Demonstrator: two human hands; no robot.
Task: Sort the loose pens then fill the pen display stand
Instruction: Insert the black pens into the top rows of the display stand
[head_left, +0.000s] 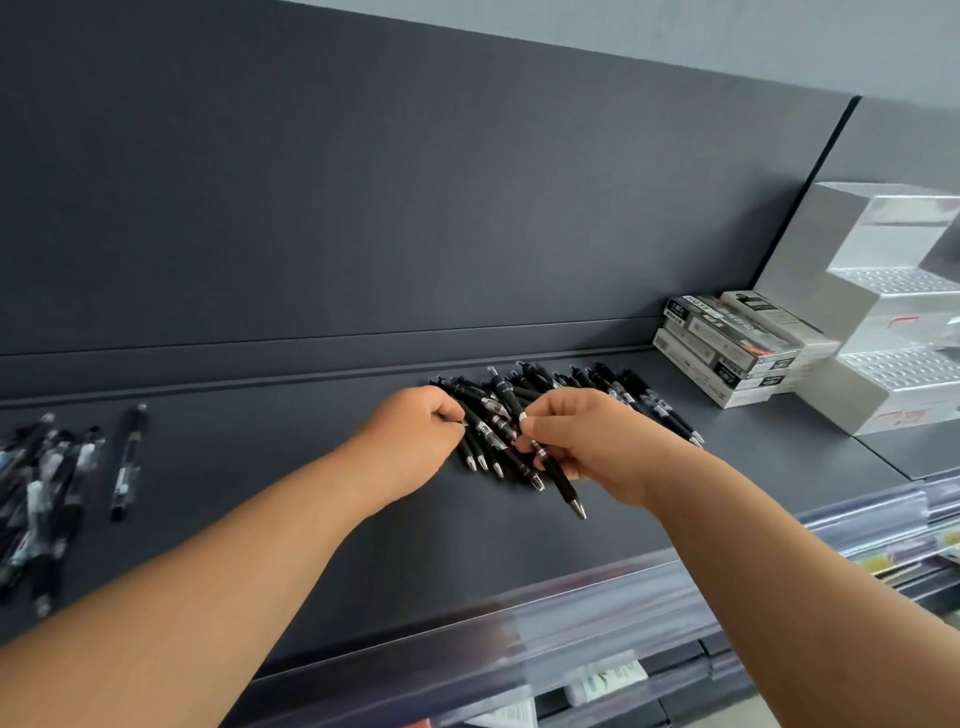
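dark grey shelf (260, 493) under a matching back panel (363, 208): i see the loose pile of black pens (571, 387) lying mid-shelf. my right grip (592, 441) pinches one black pen (563, 488), tip slanting toward me. my left grip (410, 439) is curled against the pile's left edge; i cannot tell whether it pinches anything. sorted pens (41, 493) lie far left, the display stand (883, 312) far right beside stacked boxes (727, 353).

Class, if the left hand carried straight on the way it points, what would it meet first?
The pile of black plastic pens, apparently: the curled fingers of the left hand sit right at its edge.
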